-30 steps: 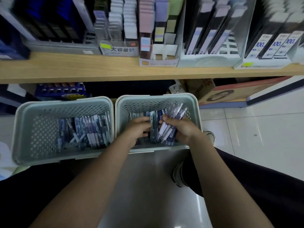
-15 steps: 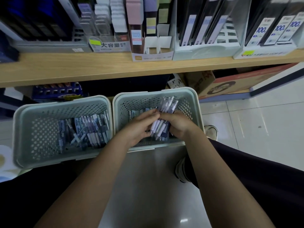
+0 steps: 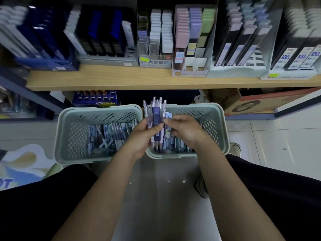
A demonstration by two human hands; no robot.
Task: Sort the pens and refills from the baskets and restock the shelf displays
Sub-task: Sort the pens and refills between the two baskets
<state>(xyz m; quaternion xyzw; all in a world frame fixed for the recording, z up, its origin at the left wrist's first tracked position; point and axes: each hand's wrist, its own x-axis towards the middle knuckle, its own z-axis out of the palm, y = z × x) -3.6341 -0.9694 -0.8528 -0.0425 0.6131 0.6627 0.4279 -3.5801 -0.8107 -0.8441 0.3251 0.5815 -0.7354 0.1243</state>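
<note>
Left hand (image 3: 142, 134) grips a pen bundle (image 3: 157, 122), tips up, above the right basket (image 3: 220, 129). Right hand (image 3: 184, 130) pinches the bundle's right side. Loose pens (image 3: 111, 134) lie in the left basket (image 3: 64, 134), below the shelf (image 3: 104, 79).

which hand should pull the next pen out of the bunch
Right. The left hand is wrapped round the bunch and holds it upright over the right basket, so it is busy. The right hand only pinches items at the bunch's right edge, so it is probably freer to pick.
</note>
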